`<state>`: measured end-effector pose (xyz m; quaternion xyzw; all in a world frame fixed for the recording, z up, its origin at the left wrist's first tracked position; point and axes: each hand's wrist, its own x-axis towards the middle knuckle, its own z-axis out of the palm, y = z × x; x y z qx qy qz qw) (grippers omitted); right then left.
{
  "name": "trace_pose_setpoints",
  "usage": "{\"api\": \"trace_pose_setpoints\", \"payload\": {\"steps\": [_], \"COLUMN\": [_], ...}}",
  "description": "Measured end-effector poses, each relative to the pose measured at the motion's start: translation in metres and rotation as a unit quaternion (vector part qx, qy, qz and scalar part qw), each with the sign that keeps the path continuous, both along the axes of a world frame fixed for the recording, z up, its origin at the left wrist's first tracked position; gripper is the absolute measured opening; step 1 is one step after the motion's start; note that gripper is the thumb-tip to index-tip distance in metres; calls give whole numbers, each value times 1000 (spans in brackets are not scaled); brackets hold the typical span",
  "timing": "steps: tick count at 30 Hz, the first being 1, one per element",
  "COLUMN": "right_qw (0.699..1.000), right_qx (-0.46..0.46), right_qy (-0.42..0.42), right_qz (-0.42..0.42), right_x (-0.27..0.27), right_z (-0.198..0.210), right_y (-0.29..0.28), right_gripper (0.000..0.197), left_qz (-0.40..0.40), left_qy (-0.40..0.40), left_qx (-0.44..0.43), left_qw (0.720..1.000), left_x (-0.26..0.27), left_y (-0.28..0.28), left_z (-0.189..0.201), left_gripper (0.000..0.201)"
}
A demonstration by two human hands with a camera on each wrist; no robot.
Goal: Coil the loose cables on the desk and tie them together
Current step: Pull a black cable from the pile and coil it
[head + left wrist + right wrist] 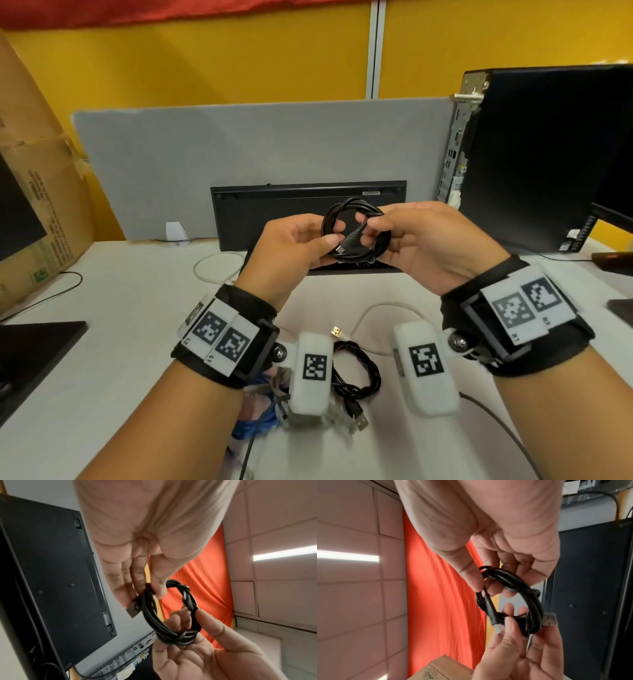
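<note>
A black cable coil hangs in the air between both hands, above the white desk. My left hand pinches its left side with thumb against fingers; a USB-A plug sticks out below them. My right hand grips the right side with its thumb on the strands. The cable's small plug lies across the ring, near the left fingertips. On the desk beneath lie a braided black cable, a blue cable and a white cable.
An upturned black keyboard leans on the grey partition just behind the hands. A black computer tower stands at the right, a cardboard box at the left. Dark flat items lie at both desk edges.
</note>
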<state>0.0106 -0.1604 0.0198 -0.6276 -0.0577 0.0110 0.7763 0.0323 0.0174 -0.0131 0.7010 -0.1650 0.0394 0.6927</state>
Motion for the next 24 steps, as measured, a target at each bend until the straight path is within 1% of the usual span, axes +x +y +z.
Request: {"api": "trace_pose_setpoints", "payload": {"steps": [5,7,9,11,13,15,16,17,18,20,22,24], "right_qw": [1000,1000,1000,999,995,992,994,996,996,988,976,968], "right_qx": [3,-11,-12,16,63,82,58,8,-46,-138,-202,-237], "right_qy": [7,-6,-12,5,28,31,21,3,-22,-59,-77,-76], "right_qz": [-6,12,26,40,77,95,95,84,69,35,-6,-22], "right_x": [1,0,-1,0,1,0,-1,-1,-3,-6,-10,-14], "right_z": [-3,-2,-2,-2,-1,-1,-1,-1,0,-2,-4,-6], "right_y": [3,2,0,-3,-2,2,5,5,5,3,-2,-5], "right_gripper": [13,12,18,28,37,39,33,24,20,33,31,26], "left_qz": [51,67,77,82,84,91,100,108,117,129,128,121], "left_qy": [3,9,19,21,14,7,4,1,-2,-8,-13,-16], "left_qx": [-13,-18,-23,-20,-5,10,16,19,19,16,20,38], "left_qw": [999,998,997,996,996,996,995,994,993,991,991,992], "left_x": [2,2,3,3,2,0,0,-1,-2,-7,-15,-24], "left_y": [-1,-1,-2,-4,-7,-11,-13,-14,-16,-17,-16,-14], "left_z": [-2,-3,-5,-6,-7,-8,-8,-7,-6,-3,-2,-2], "left_gripper": [18,17,17,19,22,25,26,27,28,29,28,24]}}
